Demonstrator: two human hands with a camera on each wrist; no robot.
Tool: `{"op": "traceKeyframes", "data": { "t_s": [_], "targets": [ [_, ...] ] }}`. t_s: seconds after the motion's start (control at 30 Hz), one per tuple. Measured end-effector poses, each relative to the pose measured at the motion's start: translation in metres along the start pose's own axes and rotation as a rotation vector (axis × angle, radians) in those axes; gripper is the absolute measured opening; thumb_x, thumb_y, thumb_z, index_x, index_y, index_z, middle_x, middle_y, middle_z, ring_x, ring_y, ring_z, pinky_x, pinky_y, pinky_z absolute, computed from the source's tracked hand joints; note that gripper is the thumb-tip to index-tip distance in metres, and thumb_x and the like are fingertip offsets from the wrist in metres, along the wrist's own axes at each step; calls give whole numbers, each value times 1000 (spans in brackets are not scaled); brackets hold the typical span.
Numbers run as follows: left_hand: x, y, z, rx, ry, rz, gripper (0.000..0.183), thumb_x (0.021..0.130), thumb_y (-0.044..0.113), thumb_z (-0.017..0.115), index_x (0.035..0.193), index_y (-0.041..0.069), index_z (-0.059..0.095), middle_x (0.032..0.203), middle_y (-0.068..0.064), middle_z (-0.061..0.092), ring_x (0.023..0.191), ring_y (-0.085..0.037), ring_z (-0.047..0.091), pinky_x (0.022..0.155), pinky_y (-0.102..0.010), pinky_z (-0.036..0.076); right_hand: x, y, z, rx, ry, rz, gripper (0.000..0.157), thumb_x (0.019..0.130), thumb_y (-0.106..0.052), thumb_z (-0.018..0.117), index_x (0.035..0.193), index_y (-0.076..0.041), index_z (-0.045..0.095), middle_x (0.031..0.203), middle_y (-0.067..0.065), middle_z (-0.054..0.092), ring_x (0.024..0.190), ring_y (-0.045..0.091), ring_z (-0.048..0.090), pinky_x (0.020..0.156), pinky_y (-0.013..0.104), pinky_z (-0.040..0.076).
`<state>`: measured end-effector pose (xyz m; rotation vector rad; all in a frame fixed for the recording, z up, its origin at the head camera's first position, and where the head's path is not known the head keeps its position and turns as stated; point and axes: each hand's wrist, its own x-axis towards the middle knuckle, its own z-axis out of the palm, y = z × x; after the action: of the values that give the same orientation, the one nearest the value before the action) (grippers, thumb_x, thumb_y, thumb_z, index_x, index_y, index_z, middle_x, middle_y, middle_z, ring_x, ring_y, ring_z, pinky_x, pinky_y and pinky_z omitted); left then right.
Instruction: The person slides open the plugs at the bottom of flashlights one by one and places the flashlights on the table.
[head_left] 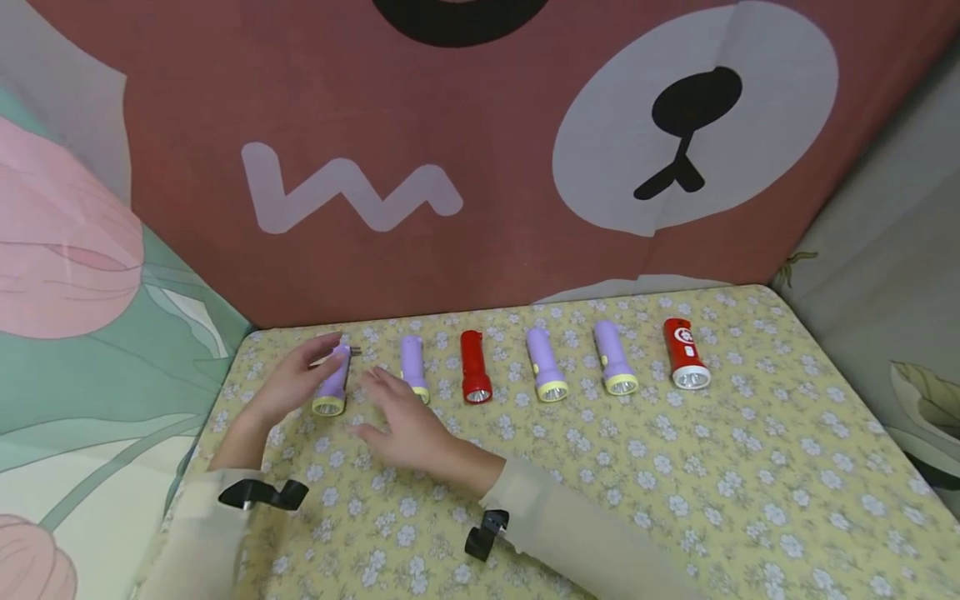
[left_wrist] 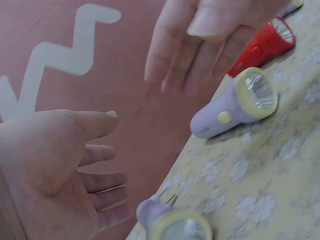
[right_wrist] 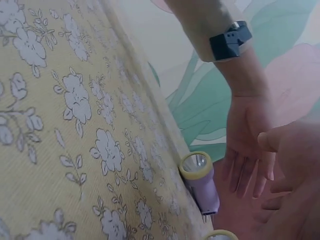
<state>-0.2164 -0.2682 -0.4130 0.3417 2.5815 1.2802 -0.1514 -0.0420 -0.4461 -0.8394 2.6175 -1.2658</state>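
My left hand (head_left: 296, 383) hovers over the leftmost purple flashlight (head_left: 331, 395), fingers loosely extended and partly covering its body. In the left wrist view, metal plug prongs stick out of that purple flashlight (left_wrist: 172, 225) beside the left hand (left_wrist: 60, 175), which grips nothing. My right hand (head_left: 412, 425) is held above the cloth, its fingers outstretched in front of a second purple flashlight (head_left: 412, 357) whose lens end is partly hidden. The two palms face each other, apart, as the right wrist view shows with the left hand (right_wrist: 247, 140) opposite the right hand (right_wrist: 295, 175).
Farther right in the row lie a red flashlight (head_left: 474, 362), two purple ones with yellow rims, and a red flashlight with a white rim (head_left: 684, 357). A yellow floral cloth (head_left: 637, 500) covers the table. A brown bear-print curtain (head_left: 360, 275) hangs along the back edge.
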Motion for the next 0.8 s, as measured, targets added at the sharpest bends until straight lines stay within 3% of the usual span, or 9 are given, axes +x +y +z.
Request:
{"op": "traceKeyframes", "data": {
  "t_s": [0.23,0.43,0.63,0.8],
  "targets": [
    [7,11,19,-21,-23,17,62,109,27,52,159,-1,28,157,-30,35,142,-50,36,109,-63,40,-9,12,-5,14,95,53,74,101,-29,65,160,-2,29,166,15,23,151,30,27,118,46,35],
    [17,17,34,-5,-10,43,58,109,22,52,157,-2,31,158,-29,33,142,-49,35,110,-63,39,-12,21,-6,56,132,120,76,100,-28,66,159,-1,27,165,20,24,150,35,28,117,51,36],
    [27,18,50,-13,-11,16,59,108,21,52,158,-2,30,161,-26,30,145,-47,32,111,-62,39,-8,36,-1,83,177,132,81,98,-26,69,158,5,24,164,24,23,149,38,27,117,53,34],
    [36,16,63,-32,-1,-2,59,108,17,53,157,-4,29,160,-28,30,144,-48,33,111,-60,39,-4,49,3,131,229,118,78,97,-19,71,156,5,27,160,23,31,140,35,42,112,48,42]
  ]
}}
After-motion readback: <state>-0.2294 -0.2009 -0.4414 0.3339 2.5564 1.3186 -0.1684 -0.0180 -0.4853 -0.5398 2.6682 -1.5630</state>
